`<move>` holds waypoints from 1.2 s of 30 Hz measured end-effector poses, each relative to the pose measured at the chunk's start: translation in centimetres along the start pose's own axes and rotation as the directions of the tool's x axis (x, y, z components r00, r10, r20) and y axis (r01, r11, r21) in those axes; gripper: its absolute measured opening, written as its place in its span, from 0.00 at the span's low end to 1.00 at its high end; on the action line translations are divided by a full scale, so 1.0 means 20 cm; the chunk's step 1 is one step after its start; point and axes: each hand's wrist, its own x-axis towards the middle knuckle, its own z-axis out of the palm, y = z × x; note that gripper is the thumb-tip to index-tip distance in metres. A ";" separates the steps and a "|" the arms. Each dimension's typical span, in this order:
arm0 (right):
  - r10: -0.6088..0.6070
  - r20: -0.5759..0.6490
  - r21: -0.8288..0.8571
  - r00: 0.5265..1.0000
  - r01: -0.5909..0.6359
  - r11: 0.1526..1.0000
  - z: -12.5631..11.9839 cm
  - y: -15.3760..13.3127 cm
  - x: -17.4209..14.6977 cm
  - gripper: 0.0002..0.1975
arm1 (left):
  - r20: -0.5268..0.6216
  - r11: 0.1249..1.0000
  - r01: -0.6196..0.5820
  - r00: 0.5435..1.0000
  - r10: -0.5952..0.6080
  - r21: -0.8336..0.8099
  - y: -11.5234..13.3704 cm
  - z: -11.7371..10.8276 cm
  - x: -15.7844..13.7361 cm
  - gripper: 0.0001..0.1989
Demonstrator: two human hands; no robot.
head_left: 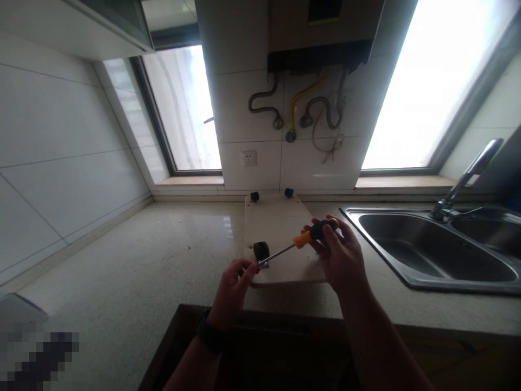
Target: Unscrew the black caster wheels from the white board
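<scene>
My right hand [340, 252] is closed around the yellow and black handle of a screwdriver [301, 239], held slanting down to the left. Its metal shaft reaches my left hand [235, 282], whose fingers pinch close to the tip; whether they also hold a screw is too small to tell. Both hands are over a pale board [280, 217] lying on the counter. Right beside the tip, a black caster wheel [261, 251] with a metal plate stands at the board's near left corner. Two more black casters, a left one [254, 196] and a right one [288, 193], sit along the far edge.
A pale speckled counter [183, 239] bears the board. To the right is a steel sink [391, 271] with a tall faucet [464, 179]. On the wall behind are a socket [249, 158], hoses and a water heater [321, 38]. A white box corner [20, 309] shows at left.
</scene>
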 end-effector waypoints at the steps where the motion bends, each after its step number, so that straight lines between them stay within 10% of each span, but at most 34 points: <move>1: 0.003 -0.007 0.005 1.000 -0.003 1.000 0.00 0.01 0.00 0.23 | -0.003 1.000 0.008 1.000 -0.008 -0.005 0.00 0.00 0.00 0.17; 9: -0.065 -0.047 -0.027 0.997 0.064 0.998 -0.03 0.06 -0.06 0.23 | -0.045 0.994 0.012 0.999 -0.007 0.111 -0.02 -0.12 0.07 0.17; 23: -0.043 -0.030 -0.054 0.999 0.041 0.998 -0.08 0.06 -0.07 0.22 | -0.235 0.592 0.322 0.946 -0.223 0.739 -0.62 -0.98 0.40 0.18; 36: -0.012 -0.063 -0.033 0.998 0.010 0.999 -0.08 0.10 -0.05 0.23 | -0.276 0.362 0.380 0.911 -0.307 0.851 -0.78 -1.11 0.58 0.20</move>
